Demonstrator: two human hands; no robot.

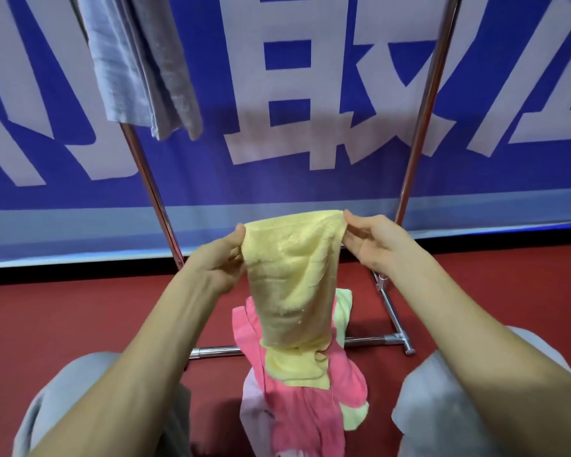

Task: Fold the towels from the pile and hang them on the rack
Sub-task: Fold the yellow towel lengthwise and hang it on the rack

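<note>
Head view is showing a person holding a yellow towel (290, 278) up by its top edge. The left hand (218, 258) is pinching the towel's top left corner between thumb and curled fingers, and the right hand (373, 242) is pinching the top right corner in the same way. The towel is hanging down between the two hands, and its lower end is resting on the pile below. That pile is lying on the red floor (63, 318) between the person's grey-clad knees (442, 407), with a pink towel (310, 400) on top, a pale green towel (343, 311) at its far side and a pale lilac towel (254, 400) at its left. The pile is crossing the low base bar of the chrome rack (155, 196). Two grey towels (139, 61) are hanging high on the rack beside its left upright. A blue banner (211, 127) with large white characters is standing behind the rack.
</note>
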